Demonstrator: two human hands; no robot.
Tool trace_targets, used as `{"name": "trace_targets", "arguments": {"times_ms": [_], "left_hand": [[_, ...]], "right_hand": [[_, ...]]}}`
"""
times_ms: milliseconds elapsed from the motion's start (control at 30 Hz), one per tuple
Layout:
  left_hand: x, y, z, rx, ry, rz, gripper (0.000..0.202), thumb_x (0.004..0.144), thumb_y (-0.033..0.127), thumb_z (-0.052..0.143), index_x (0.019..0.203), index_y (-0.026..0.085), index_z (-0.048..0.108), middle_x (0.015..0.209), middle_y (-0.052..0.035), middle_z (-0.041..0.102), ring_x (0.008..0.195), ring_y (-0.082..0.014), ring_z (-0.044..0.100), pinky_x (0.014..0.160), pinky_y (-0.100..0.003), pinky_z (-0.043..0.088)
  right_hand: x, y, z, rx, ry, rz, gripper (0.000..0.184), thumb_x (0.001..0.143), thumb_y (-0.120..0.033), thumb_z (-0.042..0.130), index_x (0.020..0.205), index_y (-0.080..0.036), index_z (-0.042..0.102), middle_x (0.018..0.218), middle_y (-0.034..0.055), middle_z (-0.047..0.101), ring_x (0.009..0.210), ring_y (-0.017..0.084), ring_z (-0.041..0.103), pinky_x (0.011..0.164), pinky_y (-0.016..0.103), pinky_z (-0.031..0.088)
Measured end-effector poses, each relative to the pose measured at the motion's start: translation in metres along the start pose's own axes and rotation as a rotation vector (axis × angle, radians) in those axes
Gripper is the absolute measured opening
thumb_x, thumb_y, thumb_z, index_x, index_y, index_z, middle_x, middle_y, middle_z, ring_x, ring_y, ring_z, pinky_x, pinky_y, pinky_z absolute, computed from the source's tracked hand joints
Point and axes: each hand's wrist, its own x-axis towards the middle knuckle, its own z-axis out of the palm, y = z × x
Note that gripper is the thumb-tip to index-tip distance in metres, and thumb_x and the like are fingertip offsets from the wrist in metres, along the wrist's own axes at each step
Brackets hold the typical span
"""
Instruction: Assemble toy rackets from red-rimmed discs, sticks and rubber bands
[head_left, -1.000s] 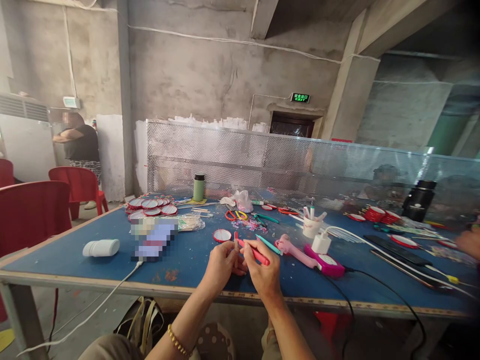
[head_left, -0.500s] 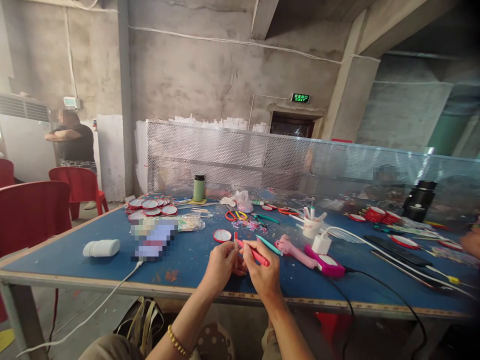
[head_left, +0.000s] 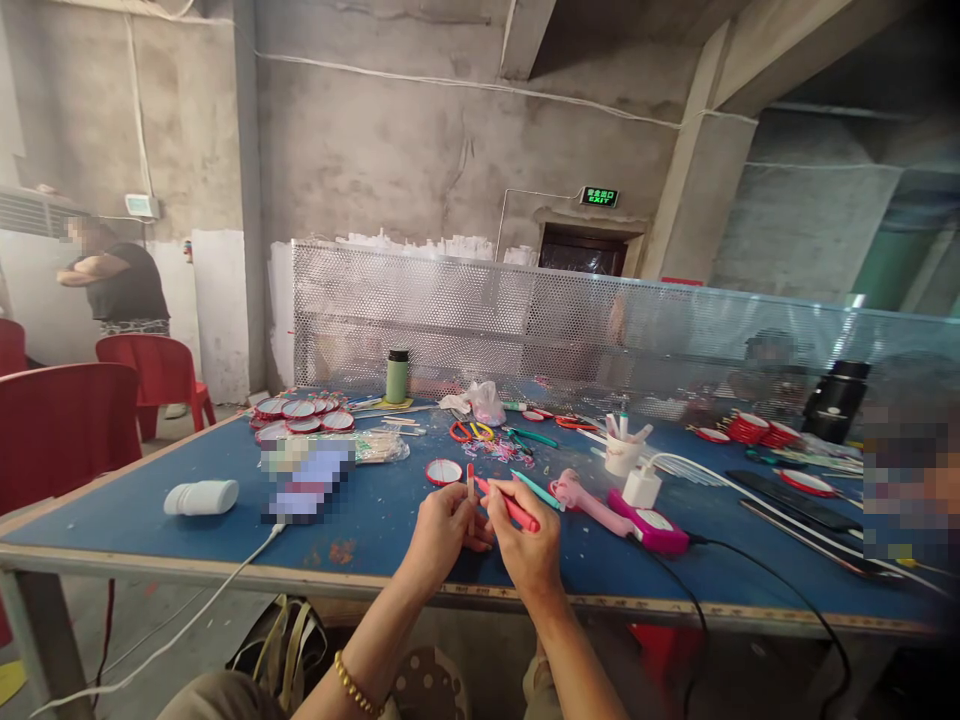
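Observation:
A narrow wooden stick with a red upper end [head_left: 470,480] stands upright in my left hand [head_left: 439,525], its lower part hidden by the fingers. My right hand [head_left: 531,545] is closed around a red marker [head_left: 523,514], held like a pen with its tip near the stick. Whether the tip touches the stick I cannot tell. Just beyond my left hand lies a round white disc with a red rim [head_left: 444,472]. A teal pen [head_left: 537,490] rests on the table past my right hand.
Left of my hands are a white bottle [head_left: 202,497], a cabled phone [head_left: 311,485] and a pile of red-rimmed discs [head_left: 300,410]. Pliers [head_left: 471,431] lie ahead. To the right are a pink handled tool [head_left: 596,505], a paper cup [head_left: 624,453] and a white charger [head_left: 643,487].
My hands keep almost the same pose, with the stick and marker still in them. In the background at left, a standing person has shifted leftward.

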Motion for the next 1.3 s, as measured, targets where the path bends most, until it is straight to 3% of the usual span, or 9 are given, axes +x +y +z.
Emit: {"name": "trace_targets", "arguments": {"times_ms": [1300], "left_hand": [[-0.0011,0.0008,0.0011,-0.024,0.009,0.009,0.038,0.076,0.056,0.064,0.07,0.02,0.056,0.052,0.0054,0.055,0.046,-0.0124,0.056,0.053,-0.028,0.057]], "right_hand": [[0.0013,-0.0039,0.0,-0.033,-0.002,-0.081,0.014,0.093,-0.021,0.057,0.084,-0.021,0.067,0.075,0.0026,0.076,0.063,0.016,0.071,0.067,0.027,0.056]]}}
